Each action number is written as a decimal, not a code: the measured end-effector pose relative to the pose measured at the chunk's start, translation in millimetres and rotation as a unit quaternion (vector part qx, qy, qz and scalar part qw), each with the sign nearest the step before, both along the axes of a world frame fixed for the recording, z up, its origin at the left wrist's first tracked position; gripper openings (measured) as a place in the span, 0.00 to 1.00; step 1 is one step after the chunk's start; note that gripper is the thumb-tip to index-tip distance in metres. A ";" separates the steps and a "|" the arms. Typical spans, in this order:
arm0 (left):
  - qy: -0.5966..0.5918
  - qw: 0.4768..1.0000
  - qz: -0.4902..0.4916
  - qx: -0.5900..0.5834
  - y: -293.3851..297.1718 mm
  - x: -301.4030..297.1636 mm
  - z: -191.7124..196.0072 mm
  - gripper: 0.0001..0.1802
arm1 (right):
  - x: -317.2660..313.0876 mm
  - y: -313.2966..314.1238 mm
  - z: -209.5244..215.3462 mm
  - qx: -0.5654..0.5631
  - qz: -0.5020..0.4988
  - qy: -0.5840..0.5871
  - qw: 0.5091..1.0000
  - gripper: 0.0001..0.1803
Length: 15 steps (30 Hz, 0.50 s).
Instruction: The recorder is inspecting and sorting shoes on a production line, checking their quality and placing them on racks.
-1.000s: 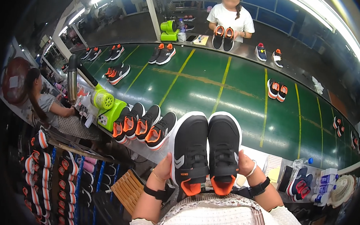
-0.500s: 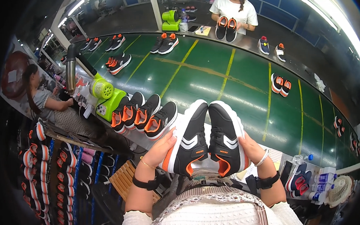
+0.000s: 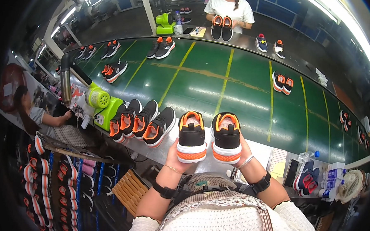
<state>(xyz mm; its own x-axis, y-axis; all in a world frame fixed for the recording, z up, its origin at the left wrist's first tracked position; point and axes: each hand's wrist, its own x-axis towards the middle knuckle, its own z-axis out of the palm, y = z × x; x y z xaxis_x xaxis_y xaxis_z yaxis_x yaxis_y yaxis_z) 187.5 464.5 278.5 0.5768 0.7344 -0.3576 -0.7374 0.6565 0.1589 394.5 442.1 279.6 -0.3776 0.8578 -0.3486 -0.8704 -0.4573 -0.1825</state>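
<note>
A black sneaker with orange lining and a white-and-orange sole (image 3: 191, 137) is held by my left hand (image 3: 176, 159) at its outer side. Its match, a second black sneaker (image 3: 226, 138), is in my right hand (image 3: 246, 154). Both heels face me, and the pair is side by side with a narrow gap between. Most of my fingers are hidden behind or beneath the soles. Just left of the pair, a row of similar sneakers (image 3: 159, 126) stands along the bench edge (image 3: 158, 152).
Beyond the bench runs a green conveyor belt (image 3: 199, 81) with yellow lines, carrying several shoe pairs. A lime-green blower (image 3: 107, 108) stands left. Bottles (image 3: 334, 182), dark blue shoes (image 3: 306, 180) and a fan (image 3: 350, 184) are right. Across the belt, a person (image 3: 228, 14) holds sneakers.
The pair in my hands has tipped, so the heels and soles' backs now face me instead of the uppers. My hands have moved lower and closer beneath the shoes. The view has shifted slightly.
</note>
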 end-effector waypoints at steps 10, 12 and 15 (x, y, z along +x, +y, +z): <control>0.011 0.999 0.000 -0.035 -4.3 2.5 -7.0 0.26 | -4.8 -1.7 -0.4 0.020 0.018 0.047 0.999 0.32; 0.019 0.999 0.001 -0.027 -4.4 4.1 -3.8 0.26 | -5.5 -1.4 -0.2 0.046 0.021 0.067 0.996 0.33; 0.015 1.000 0.000 -0.005 -4.3 1.5 -6.2 0.27 | -7.1 -1.2 3.3 0.035 0.022 0.060 0.997 0.33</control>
<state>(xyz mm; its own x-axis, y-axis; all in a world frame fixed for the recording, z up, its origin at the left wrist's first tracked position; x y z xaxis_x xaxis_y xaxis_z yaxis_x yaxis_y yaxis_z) 189.0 460.2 272.3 0.5653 0.7312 -0.3818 -0.7331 0.6575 0.1738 387.4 440.9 282.9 -0.4513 0.8598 -0.2388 -0.8671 -0.4858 -0.1102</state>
